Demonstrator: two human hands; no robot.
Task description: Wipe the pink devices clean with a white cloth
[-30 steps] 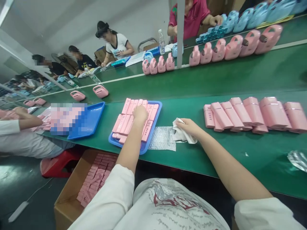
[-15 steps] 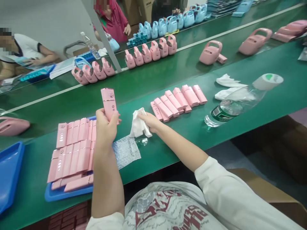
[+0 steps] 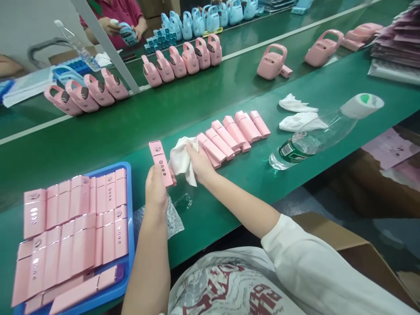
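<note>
My left hand (image 3: 156, 189) is closed round the lower end of a slim pink device (image 3: 160, 162), holding it upright over the green belt. My right hand (image 3: 199, 165) grips a crumpled white cloth (image 3: 181, 159) right beside the device. A blue tray (image 3: 128, 209) packed with several more pink devices (image 3: 74, 227) lies to the left. A row of pink devices (image 3: 233, 131) lies on the belt just right of my right hand. A clear plastic wrapper (image 3: 173, 216) lies under my left wrist.
A water bottle (image 3: 311, 138) lies on its side at the right, with a tape roll (image 3: 362, 105) and two white cloths (image 3: 297, 113) near it. Pink handled units (image 3: 179, 61) and blue ones (image 3: 210, 17) line the far belt. Another person (image 3: 114, 15) works opposite. A cardboard box (image 3: 357, 258) stands at lower right.
My left hand took a pink device from the tray and brought it down toward the cloth. My right hand rose with the cloth to meet it. The view swung right.
</note>
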